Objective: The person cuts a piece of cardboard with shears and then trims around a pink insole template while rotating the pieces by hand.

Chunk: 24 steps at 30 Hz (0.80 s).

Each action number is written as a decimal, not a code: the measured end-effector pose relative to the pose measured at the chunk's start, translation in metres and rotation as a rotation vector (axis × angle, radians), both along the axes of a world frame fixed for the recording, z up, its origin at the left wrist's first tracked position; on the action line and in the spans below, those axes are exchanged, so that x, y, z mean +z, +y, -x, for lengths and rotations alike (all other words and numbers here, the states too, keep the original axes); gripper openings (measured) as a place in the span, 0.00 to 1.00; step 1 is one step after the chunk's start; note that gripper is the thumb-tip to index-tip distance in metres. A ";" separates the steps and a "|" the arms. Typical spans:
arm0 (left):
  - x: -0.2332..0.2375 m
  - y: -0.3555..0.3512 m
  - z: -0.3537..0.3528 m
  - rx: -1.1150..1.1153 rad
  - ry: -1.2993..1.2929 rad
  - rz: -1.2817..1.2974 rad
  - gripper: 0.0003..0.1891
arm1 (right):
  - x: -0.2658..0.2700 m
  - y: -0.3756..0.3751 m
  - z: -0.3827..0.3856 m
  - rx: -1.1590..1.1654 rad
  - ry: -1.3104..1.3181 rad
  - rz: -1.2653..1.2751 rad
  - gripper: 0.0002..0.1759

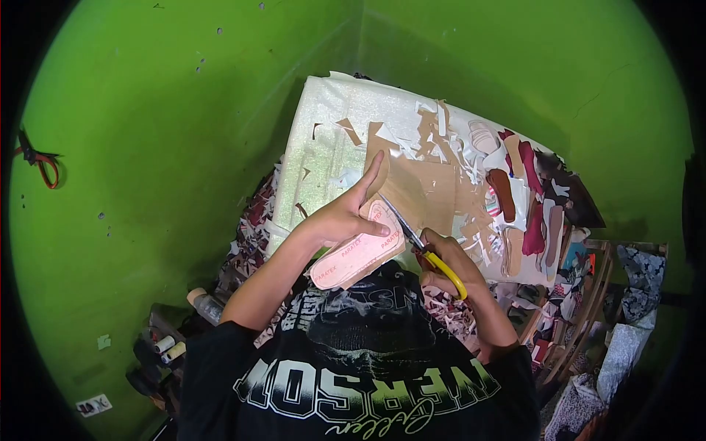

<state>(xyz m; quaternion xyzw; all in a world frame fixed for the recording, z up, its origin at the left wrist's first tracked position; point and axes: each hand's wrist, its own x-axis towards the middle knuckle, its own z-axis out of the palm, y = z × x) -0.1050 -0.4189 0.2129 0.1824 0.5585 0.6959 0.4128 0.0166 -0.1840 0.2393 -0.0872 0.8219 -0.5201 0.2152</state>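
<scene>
Shirt (368, 367) underlies left hand (342, 217) pinning insole (353, 259), right hand (447, 263) clasping scissors (410, 234).

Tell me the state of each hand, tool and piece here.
left hand: grips pink insole, forefinger outstretched.
right hand: closed on scissors handles.
scissors: blades at the insole's edge.
pink insole: held, brown sheet beneath it.
brown sheet: partly cut.
table: strewn with scraps.

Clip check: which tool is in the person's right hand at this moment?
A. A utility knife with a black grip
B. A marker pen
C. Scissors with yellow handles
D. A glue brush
C: the right hand grips scissors with yellow handles, their blades lying at the edge of the pink insole that the left hand holds over the table.
</scene>
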 end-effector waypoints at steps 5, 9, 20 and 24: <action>-0.003 -0.002 0.003 -0.084 -0.122 -0.069 0.66 | -0.010 -0.005 0.000 -0.036 0.040 0.064 0.44; 0.000 -0.006 0.006 -0.124 -0.163 -0.039 0.67 | -0.010 -0.002 0.001 -0.014 0.016 0.070 0.43; -0.001 -0.007 0.009 -0.244 -0.174 -0.030 0.68 | -0.017 0.001 0.000 -0.019 -0.127 0.140 0.39; 0.001 -0.005 0.010 -0.288 -0.123 0.017 0.68 | -0.020 0.003 0.003 0.016 -0.059 0.090 0.41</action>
